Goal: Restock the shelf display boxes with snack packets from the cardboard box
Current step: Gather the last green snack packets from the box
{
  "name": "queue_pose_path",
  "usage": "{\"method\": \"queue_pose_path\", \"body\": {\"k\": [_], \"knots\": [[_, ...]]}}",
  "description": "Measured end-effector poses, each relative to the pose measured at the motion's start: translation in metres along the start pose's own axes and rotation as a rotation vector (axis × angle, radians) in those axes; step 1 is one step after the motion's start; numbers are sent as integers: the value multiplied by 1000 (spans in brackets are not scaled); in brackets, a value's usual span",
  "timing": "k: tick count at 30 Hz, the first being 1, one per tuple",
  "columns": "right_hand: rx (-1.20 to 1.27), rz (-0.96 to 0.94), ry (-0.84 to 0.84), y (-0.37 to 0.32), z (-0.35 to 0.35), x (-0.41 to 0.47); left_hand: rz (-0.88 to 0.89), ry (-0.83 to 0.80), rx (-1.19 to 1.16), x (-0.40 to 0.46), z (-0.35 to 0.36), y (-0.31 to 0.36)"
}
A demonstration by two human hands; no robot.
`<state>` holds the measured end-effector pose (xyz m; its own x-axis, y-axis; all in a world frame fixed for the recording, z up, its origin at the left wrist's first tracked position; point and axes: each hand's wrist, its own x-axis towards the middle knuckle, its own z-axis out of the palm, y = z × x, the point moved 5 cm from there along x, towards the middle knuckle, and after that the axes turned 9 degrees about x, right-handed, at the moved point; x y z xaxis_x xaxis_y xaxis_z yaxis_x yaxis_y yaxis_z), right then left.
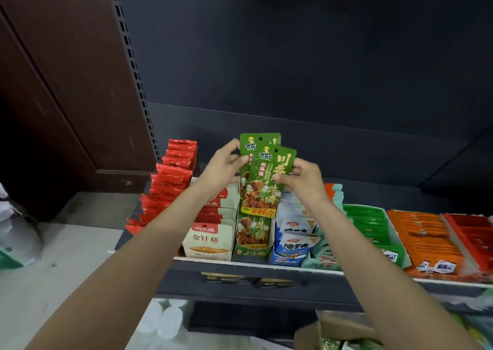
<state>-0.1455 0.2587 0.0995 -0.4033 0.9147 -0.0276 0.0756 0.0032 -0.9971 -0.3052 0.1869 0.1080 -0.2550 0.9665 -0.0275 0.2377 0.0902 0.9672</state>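
Two green snack packets (262, 178) stand upright, overlapping, above a green display box (252, 251) on the shelf. My left hand (222, 166) pinches their left edge near the top. My right hand (302, 178) grips the right edge of the front packet. The display box holds at least one more green packet, seen below the held ones. A cardboard box (336, 332) with green packets inside sits on the floor at the bottom right, partly hidden by my right forearm.
Along the shelf edge (266, 265) stand a white mushroom-snack box (209, 243) on the left, red packets (170, 178) beyond it, a blue-white box (292, 251) on the right, then green (370, 224), orange (424, 240) and red rows. A brown door panel (53, 96) is at left.
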Motion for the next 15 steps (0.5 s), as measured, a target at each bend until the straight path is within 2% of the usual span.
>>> {"method": "queue_pose_path", "body": {"k": [2, 6, 8, 10, 12, 15], "knots": [[-45, -6, -21, 5, 4, 2, -15, 4, 68, 4, -3, -6], [-226, -48, -59, 14, 11, 5, 51, 144, 101, 6, -12, 1], [-273, -60, -57, 17, 12, 4, 100, 108, 178, 6, -8, 7], [-310, -80, -66, 17, 14, 3, 119, 62, 354, 5, -2, 7], [-325, -82, -83, 17, 14, 2, 131, 83, 486, 6, -1, 9], [-314, -69, -92, 13, 11, 2, 161, 97, 533, 7, 0, 16]]}}
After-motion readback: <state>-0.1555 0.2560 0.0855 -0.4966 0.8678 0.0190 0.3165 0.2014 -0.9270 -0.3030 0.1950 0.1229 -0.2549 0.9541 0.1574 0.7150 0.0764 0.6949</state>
